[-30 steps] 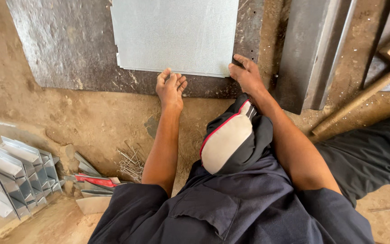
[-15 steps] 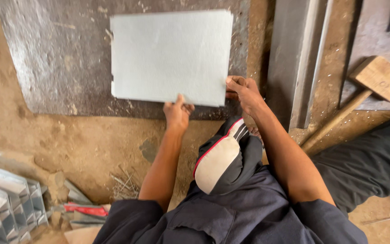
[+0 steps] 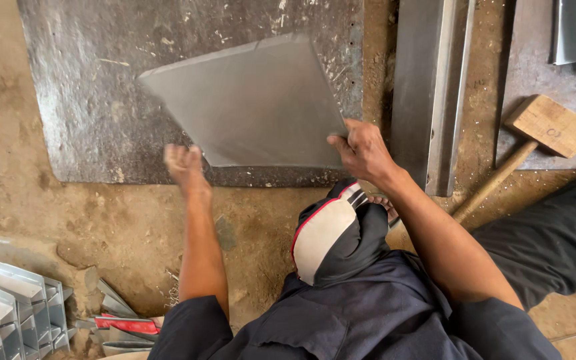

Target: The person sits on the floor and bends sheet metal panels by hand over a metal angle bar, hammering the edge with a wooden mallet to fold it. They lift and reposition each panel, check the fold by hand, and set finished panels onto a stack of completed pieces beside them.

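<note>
My right hand [image 3: 361, 150] fingers grip the tilted metal sheet [image 3: 255, 107] over the steel plate [image 3: 88, 100]; left hand [image 3: 185, 165] is open, near its edge.

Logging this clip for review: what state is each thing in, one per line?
Metal sheet: lifted and tilted, one corner gripped.
Right hand: shut on the sheet's corner.
Left hand: off the sheet, blurred.
Wooden mallet: lying on the ground, untouched.
Folded metal pieces: stacked at lower left.
</note>
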The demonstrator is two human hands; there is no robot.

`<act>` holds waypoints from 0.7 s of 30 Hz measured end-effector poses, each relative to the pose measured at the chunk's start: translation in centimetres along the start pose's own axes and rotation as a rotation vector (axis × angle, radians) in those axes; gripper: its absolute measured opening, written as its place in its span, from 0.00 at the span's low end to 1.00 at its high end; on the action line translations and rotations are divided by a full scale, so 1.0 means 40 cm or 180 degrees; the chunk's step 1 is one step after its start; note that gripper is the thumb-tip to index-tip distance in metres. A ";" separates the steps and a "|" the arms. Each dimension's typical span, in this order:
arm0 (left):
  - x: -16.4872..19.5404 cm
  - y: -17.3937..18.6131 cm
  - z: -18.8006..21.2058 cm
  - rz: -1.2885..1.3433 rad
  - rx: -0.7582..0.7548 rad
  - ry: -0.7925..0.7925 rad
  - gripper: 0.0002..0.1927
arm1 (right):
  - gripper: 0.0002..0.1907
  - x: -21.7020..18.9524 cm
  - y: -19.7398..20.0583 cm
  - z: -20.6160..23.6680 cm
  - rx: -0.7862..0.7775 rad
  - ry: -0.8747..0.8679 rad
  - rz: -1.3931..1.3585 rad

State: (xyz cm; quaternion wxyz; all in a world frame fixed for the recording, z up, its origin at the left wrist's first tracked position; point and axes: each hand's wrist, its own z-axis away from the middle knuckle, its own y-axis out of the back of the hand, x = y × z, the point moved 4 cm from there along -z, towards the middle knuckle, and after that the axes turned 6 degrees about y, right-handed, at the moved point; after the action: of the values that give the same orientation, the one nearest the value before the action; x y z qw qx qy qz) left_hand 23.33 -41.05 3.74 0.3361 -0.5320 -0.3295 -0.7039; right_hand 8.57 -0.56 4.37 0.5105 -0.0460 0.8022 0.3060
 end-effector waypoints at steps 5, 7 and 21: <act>-0.023 0.101 -0.073 0.1227 -0.1325 -0.0267 0.36 | 0.03 0.009 0.030 0.060 0.0183 0.0029 -0.0281; -0.045 0.115 -0.056 0.1013 -0.1341 -0.0258 0.33 | 0.05 0.029 0.039 0.093 0.0387 0.0031 -0.0092; -0.153 0.093 0.015 0.0713 -0.1261 -0.0499 0.31 | 0.03 0.052 0.023 0.187 0.0369 -0.0373 0.0075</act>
State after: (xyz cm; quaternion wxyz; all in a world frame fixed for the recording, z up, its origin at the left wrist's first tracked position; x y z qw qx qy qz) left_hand 27.99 -41.88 -1.68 0.2745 -0.6738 -0.1491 -0.6697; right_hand 13.16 4.70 0.85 0.5548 0.0112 0.7878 0.2673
